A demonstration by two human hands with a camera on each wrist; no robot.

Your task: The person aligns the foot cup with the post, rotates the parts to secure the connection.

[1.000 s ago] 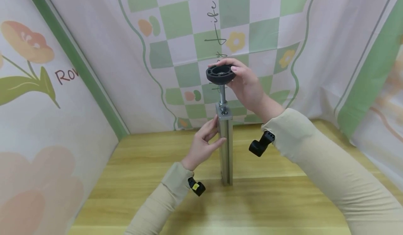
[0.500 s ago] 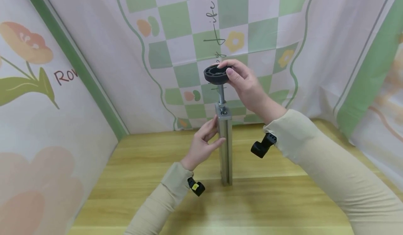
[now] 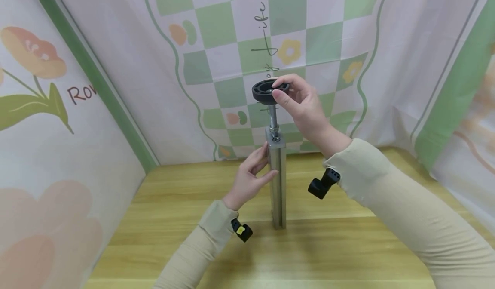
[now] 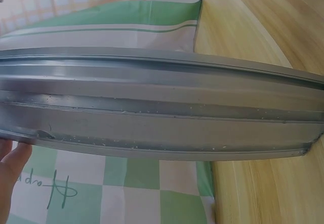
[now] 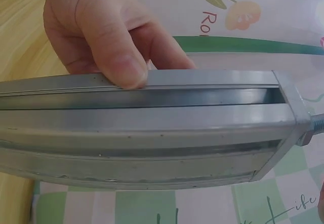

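Observation:
An aluminium extrusion profile (image 3: 278, 186) stands upright on the wooden table, slotted along its sides. On its upper end sits a metal end plate (image 3: 276, 142), from which a threaded rod (image 3: 273, 116) with a nut rises. Topping the rod is a round black levelling foot (image 3: 264, 96), its ribbed hollow side up. My right hand (image 3: 307, 106) pinches the foot's rim at the right, thumb on the near side. Lower down, my left hand (image 3: 249, 179) grips the profile near its upper end, as the right wrist view also shows, with the thumb (image 5: 124, 69) against one edge.
The wooden table (image 3: 185, 194) surrounds the profile's base. A patterned curtain (image 3: 220, 61) hangs close behind the profile, and another printed panel (image 3: 46, 160) rises along the left side. Each wrist carries a small black camera (image 3: 324, 183).
My right thumb and fingers have shifted along the rim of the levelling foot, the thumb toward the left and nearer. The left hand and the profile stay in place.

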